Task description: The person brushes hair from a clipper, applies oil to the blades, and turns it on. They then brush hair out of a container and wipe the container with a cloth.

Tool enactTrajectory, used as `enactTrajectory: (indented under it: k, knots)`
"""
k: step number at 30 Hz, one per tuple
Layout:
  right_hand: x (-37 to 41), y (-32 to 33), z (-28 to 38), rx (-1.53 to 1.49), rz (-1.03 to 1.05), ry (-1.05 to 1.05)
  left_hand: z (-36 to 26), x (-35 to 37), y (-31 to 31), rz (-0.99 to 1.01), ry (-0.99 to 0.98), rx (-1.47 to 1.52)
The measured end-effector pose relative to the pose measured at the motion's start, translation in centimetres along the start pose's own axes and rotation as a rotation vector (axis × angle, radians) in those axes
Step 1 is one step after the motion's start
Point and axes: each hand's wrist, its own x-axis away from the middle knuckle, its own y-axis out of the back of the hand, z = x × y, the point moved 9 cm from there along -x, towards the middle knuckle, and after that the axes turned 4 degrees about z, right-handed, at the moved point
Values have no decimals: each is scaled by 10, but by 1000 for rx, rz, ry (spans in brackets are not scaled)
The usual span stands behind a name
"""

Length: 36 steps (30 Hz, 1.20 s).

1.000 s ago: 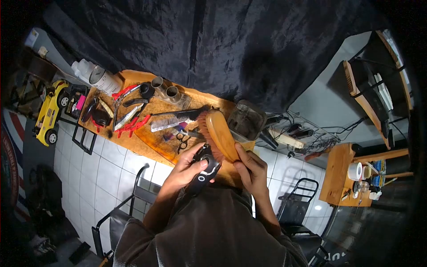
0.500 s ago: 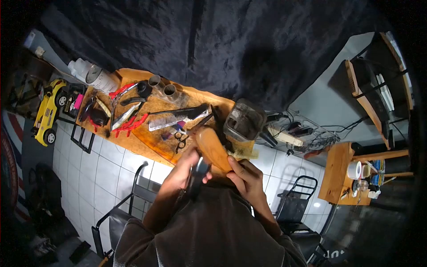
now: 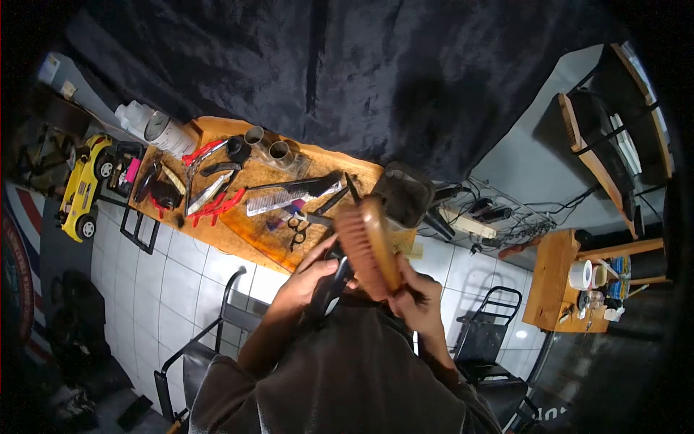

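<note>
My left hand (image 3: pixel 307 283) is closed around a dark hair clipper (image 3: pixel 327 293) in front of my chest. In my right hand (image 3: pixel 419 298) is a wooden-backed brush (image 3: pixel 384 249), gripped at its lower end. Its reddish-brown bristles face left toward the clipper, whose upper end is close to them; motion blur hides whether they touch. Beyond my hands, scissors (image 3: pixel 297 234) and a pale comb (image 3: pixel 276 203) lie on the wooden counter (image 3: pixel 238 242). A dark open container (image 3: pixel 406 194) stands just past the brush.
Red-handled tools (image 3: pixel 220 207), two metal cups (image 3: pixel 280 152) and a white can (image 3: pixel 170 135) crowd the counter's left. Cables (image 3: pixel 520 224) hang at right beside a wooden shelf unit (image 3: pixel 546 282). A black chair (image 3: pixel 491 325) stands at right, a yellow toy car (image 3: pixel 87 189) at left.
My right hand has turned the brush, so its bristles now show on the left instead of only its wooden back. The clipper has tilted and shifted slightly right.
</note>
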Motion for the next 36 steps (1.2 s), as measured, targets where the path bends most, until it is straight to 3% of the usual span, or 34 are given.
enactTrajectory:
  k: [2,8,11,14,17,20,21,22,24,26,27,29,33,35,36]
  knots:
    - [-5,-11,13,54,68,90,-9,-1,-1,-67,13,-235]
    - [-16,-3,11,256,32,62,-14,-2,-30,112,71,-35]
    - [-26,20,-3,524,-80,-194,-14,5,-32,160,98,-6]
    - [-24,26,-1,347,-173,10,-12,5,-31,133,107,69]
    - [-17,15,19,292,-50,123,-2,5,-15,73,126,191]
    - [-12,-3,33,275,147,160,-4,13,4,-105,111,48]
    - [-14,-10,35,288,201,151,-7,21,22,-346,128,-208]
    - [-15,-17,35,301,257,141,-11,19,2,-227,111,-183]
    - [-21,-13,30,309,155,148,-22,17,-41,14,72,-134]
    - [-25,-2,26,324,15,194,-30,12,-55,94,87,-270]
    - [-29,6,13,377,-6,66,-32,13,-56,150,101,-316]
    - [-37,15,10,487,-62,52,-29,14,-57,251,136,-336]
    - [-36,14,23,486,-119,205,-33,15,-51,-1,41,-299]
    - [-35,6,36,538,-103,279,-34,16,-52,81,27,-244]
    - [-34,4,22,365,-52,-54,-35,17,-50,127,22,-217]
